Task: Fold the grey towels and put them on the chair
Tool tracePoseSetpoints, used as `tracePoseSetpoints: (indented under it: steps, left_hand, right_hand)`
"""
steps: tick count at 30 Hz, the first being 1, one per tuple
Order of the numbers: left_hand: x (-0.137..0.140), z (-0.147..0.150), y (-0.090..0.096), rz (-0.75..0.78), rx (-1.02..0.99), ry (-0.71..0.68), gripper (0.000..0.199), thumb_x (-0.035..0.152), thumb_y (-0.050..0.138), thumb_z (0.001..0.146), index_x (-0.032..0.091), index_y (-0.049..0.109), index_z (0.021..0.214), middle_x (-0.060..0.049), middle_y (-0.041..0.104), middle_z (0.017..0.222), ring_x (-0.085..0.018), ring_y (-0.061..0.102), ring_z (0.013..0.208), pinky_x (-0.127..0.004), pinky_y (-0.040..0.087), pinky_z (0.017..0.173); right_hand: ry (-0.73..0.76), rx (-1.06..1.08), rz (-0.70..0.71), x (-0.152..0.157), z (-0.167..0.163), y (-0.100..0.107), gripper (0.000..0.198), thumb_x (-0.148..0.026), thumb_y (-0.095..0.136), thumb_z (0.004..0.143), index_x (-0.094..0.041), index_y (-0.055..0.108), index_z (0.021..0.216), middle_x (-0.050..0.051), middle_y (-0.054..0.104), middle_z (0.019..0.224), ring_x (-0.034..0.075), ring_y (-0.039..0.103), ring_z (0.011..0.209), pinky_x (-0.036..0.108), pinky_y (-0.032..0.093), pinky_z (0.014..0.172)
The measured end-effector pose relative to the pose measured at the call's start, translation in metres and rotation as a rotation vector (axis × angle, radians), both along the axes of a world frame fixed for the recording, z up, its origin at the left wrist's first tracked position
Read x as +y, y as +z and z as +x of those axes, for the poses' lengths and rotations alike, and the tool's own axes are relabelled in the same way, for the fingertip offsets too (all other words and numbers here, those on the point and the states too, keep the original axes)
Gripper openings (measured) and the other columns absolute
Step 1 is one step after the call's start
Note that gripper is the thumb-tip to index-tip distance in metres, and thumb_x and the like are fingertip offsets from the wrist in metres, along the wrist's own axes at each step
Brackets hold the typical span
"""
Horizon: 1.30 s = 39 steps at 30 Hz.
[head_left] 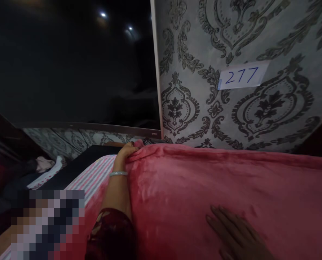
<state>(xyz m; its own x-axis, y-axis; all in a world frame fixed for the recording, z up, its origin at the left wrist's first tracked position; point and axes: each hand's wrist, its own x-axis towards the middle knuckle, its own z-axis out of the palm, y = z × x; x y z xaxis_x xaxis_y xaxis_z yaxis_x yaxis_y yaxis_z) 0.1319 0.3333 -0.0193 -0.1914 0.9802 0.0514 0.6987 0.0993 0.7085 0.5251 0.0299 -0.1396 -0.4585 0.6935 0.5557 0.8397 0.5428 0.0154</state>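
A plush pinkish-red blanket (182,191) spreads over most of the lower view, its far edge running along the wall. At its far left corner, my left hand (127,150) is closed on a bunched fold of the cloth; a pale bangle circles that wrist. My right hand (236,233) rests palm down on the blanket at the lower right, fingers stretched out. Beneath the blanket's left side, a pink, grey and white striped cloth (96,171) shows.
A large dark television screen (74,68) fills the upper left. Patterned wallpaper (212,119) carries a paper marked 277 (243,76). Left of the striped cloth lies a black surface (81,162), with crumpled fabric (45,169) beyond. A pixelated patch hides the lower left.
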Motion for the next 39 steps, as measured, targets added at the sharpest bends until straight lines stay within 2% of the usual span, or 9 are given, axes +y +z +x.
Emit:
tracePoseSetpoints:
  steps: [4, 8, 14, 16, 19, 22, 25, 31, 39]
  left_hand:
    - [0.004, 0.008, 0.003, 0.191, -0.121, -0.006, 0.031, 0.017, 0.062, 0.072, 0.015, 0.07, 0.102, -0.004, 0.074, 0.082, -0.018, 0.069, 0.071, -0.027, 0.056, 0.066]
    - [0.013, 0.02, -0.007, 0.343, -0.091, 0.095, 0.042, 0.014, 0.046, 0.08, 0.012, 0.063, 0.118, -0.01, 0.072, 0.11, -0.02, 0.069, 0.098, -0.03, 0.056, 0.084]
    - [0.007, 0.023, -0.021, 0.288, 0.155, 0.223, 0.051, 0.015, 0.061, 0.071, 0.009, 0.065, 0.121, -0.025, 0.06, 0.132, -0.041, 0.056, 0.124, -0.055, 0.045, 0.102]
    - [0.002, 0.025, -0.016, 0.231, 0.375, 0.251, 0.047, 0.021, 0.061, 0.076, 0.006, 0.066, 0.121, -0.029, 0.059, 0.132, -0.045, 0.053, 0.127, -0.059, 0.044, 0.102]
    - [-0.002, 0.038, -0.009, 0.119, 0.705, 0.105, 0.041, 0.028, 0.045, 0.091, 0.005, 0.069, 0.114, -0.028, 0.066, 0.12, -0.041, 0.059, 0.119, -0.051, 0.048, 0.097]
    - [-0.002, 0.063, -0.014, 0.06, 0.751, -0.135, 0.039, 0.036, 0.044, 0.094, 0.014, 0.072, 0.11, -0.018, 0.071, 0.118, -0.031, 0.065, 0.112, -0.039, 0.05, 0.095]
    - [-0.002, 0.083, -0.033, 0.035, 0.768, -0.266, 0.04, 0.042, 0.051, 0.092, 0.019, 0.069, 0.12, -0.012, 0.064, 0.136, -0.027, 0.059, 0.125, -0.037, 0.043, 0.106]
    - [0.003, 0.079, -0.054, 0.014, 0.783, -0.225, 0.052, 0.046, 0.036, 0.099, 0.019, 0.055, 0.139, -0.016, 0.05, 0.152, -0.033, 0.048, 0.137, -0.054, 0.031, 0.114]
    - [0.0, 0.072, -0.037, 0.105, 0.785, -0.131, 0.053, 0.031, 0.023, 0.099, 0.014, 0.065, 0.127, -0.017, 0.072, 0.118, -0.026, 0.069, 0.107, -0.036, 0.05, 0.09]
  right_hand:
    - [0.001, -0.032, 0.014, 0.001, -0.001, 0.001, 0.074, -0.041, 0.05, 0.095, -0.032, 0.018, 0.162, 0.003, 0.052, 0.149, 0.03, 0.062, 0.122, 0.047, 0.056, 0.091]
    - [0.0, -0.052, 0.043, 0.001, -0.001, 0.001, 0.077, -0.041, 0.049, 0.095, -0.029, 0.015, 0.163, 0.004, 0.053, 0.148, 0.031, 0.063, 0.121, 0.047, 0.057, 0.089]
    - [-0.005, -0.067, 0.052, 0.0, -0.001, 0.005, 0.076, -0.043, 0.05, 0.095, -0.028, 0.018, 0.162, 0.005, 0.054, 0.146, 0.03, 0.063, 0.12, 0.047, 0.057, 0.089]
    - [-0.008, -0.053, 0.045, -0.001, -0.001, 0.006, 0.075, -0.043, 0.05, 0.096, -0.029, 0.018, 0.162, 0.005, 0.053, 0.147, 0.03, 0.062, 0.121, 0.047, 0.057, 0.09]
    - [-0.009, -0.015, 0.017, -0.003, -0.001, 0.004, 0.074, -0.042, 0.051, 0.096, -0.032, 0.018, 0.162, 0.004, 0.051, 0.149, 0.03, 0.061, 0.123, 0.047, 0.055, 0.093]
    - [-0.009, -0.005, -0.01, -0.004, -0.001, 0.002, 0.073, -0.042, 0.051, 0.096, -0.033, 0.019, 0.162, 0.003, 0.049, 0.151, 0.03, 0.06, 0.125, 0.047, 0.055, 0.095]
    - [-0.017, -0.01, -0.016, -0.005, -0.001, 0.003, 0.072, -0.041, 0.049, 0.096, -0.032, 0.019, 0.162, 0.003, 0.047, 0.153, 0.029, 0.059, 0.127, 0.047, 0.055, 0.097]
    - [-0.047, 0.002, -0.08, -0.008, -0.005, 0.009, 0.069, -0.039, 0.047, 0.098, -0.034, 0.02, 0.161, 0.002, 0.042, 0.156, 0.026, 0.053, 0.133, 0.046, 0.051, 0.104]
    - [-0.093, 0.055, -0.299, -0.007, -0.014, 0.012, 0.056, -0.038, 0.045, 0.101, -0.035, 0.035, 0.156, 0.002, 0.038, 0.159, 0.028, 0.04, 0.144, 0.055, 0.038, 0.115]
